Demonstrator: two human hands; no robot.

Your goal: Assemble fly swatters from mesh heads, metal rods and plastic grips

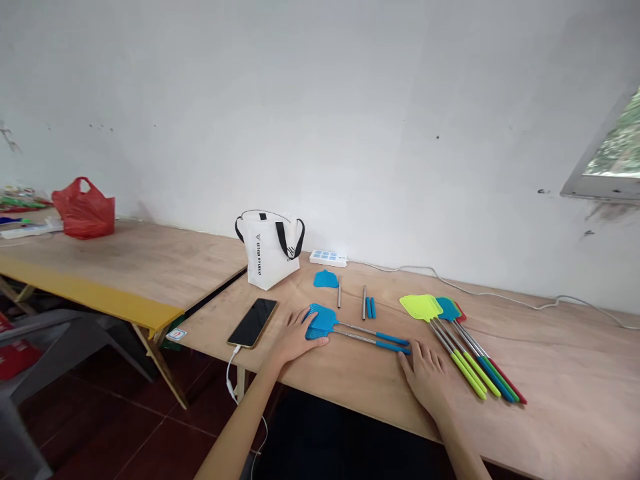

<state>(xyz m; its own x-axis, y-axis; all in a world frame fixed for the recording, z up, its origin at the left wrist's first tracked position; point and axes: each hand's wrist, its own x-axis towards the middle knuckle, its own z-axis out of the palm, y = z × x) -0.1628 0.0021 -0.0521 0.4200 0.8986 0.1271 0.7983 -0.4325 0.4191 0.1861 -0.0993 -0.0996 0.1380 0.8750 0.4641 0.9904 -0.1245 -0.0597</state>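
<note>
Two blue fly swatters (pixel 325 319) lie side by side on the wooden table, their heads overlapping at the left and their blue handles (pixel 393 343) pointing right. My left hand (pixel 295 341) rests on the left edge of the heads, fingers spread. Flat on the table, my right hand (pixel 428 375) has its fingers apart, the thumb and fingertips at the handle ends. Behind them are a loose blue swatter head (pixel 326 279), two metal tubes (pixel 364 303) and two short blue grips (pixel 371 308). To the right lie several yellow, blue, green and red swatters (pixel 463 353), partly overlapping.
A black phone (pixel 254 323) with a white cable lies left of my left hand. Near the wall stand a white bag (pixel 270 257) with black handles and a power strip (pixel 328 258). A second table (pixel 150 257) at left holds a red plastic bag (pixel 84 210).
</note>
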